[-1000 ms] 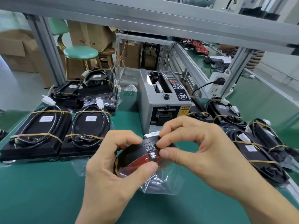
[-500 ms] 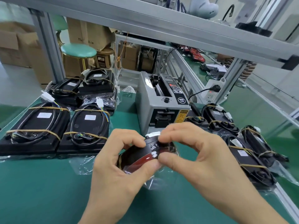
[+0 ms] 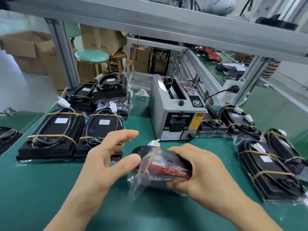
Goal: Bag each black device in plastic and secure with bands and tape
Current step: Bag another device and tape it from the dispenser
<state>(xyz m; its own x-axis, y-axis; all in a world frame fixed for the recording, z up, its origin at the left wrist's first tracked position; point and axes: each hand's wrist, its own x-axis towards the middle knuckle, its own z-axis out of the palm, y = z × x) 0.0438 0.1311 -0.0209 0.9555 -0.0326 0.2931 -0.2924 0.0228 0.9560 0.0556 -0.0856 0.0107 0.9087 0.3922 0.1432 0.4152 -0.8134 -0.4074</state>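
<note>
Green workbench [image 3: 41, 189] is crowded, so the bagged black device [image 3: 164, 167], mid-bench near the front edge, could slip: only the right hand [image 3: 200, 174] grips it, the left hand [image 3: 106, 157] hovers open-fingered, and its rubber band [image 3: 150, 157] might pop off the loose plastic.

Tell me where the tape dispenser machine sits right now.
In the head view the grey tape dispenser stands on the green bench centre-right, just behind the bagged device in the hands, between the two groups of banded devices.
</note>
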